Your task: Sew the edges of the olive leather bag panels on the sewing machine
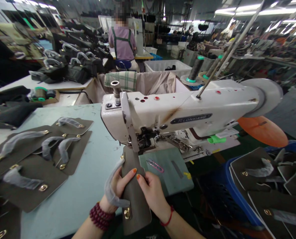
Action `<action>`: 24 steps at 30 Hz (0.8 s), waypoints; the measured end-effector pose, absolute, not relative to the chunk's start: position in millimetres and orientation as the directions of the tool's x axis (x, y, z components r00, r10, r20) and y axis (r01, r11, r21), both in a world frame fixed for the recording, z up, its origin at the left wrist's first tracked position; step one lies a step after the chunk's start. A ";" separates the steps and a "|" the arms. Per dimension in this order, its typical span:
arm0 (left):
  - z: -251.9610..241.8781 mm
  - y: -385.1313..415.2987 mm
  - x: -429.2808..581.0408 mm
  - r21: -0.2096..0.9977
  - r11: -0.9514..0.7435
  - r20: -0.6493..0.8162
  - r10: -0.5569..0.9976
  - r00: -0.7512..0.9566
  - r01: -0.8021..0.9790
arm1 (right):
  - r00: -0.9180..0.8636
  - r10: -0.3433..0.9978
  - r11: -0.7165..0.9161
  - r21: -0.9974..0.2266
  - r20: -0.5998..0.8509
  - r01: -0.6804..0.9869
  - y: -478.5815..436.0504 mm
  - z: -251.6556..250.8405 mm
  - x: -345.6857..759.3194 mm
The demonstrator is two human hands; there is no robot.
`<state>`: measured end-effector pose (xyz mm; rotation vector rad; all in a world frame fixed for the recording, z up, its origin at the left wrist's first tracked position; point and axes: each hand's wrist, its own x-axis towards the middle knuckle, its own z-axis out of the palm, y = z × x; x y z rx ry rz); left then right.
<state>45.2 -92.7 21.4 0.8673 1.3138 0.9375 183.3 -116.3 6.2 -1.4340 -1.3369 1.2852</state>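
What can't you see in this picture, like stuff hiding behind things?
In the head view:
- Middle of the olive panel: covered by the left hand and right hand.
- Blue crate's right end: cut off by the picture's edge.
- Far worker's head: blurred.

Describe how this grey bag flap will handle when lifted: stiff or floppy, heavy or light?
The grey flap is probably fairly stiff: it stands between the left hand and right hand without sagging. It likely feels light, being thin, though the brass fitting may weight that end slightly.
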 end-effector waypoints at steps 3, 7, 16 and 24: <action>25.8 -89.7 46.0 0.917 0.392 -0.393 0.920 0.005 -0.066 | -0.055 0.984 -0.157 -0.967 -0.171 0.203 -113.0 2.6 183.2; 25.5 -81.6 42.5 0.929 0.356 -0.357 0.934 0.012 -0.098 | -0.057 0.983 -0.161 -0.966 -0.176 0.204 -105.6 1.0 182.1; 9.6 -58.2 33.0 0.940 0.324 -0.322 0.946 0.035 -0.108 | -0.077 0.980 -0.170 -0.976 -0.182 0.133 -82.1 4.7 176.4; 29.0 -37.9 33.4 0.969 0.245 -0.244 0.969 0.039 -0.036 | -0.069 0.976 -0.198 -0.970 -0.209 0.138 -66.2 8.1 172.6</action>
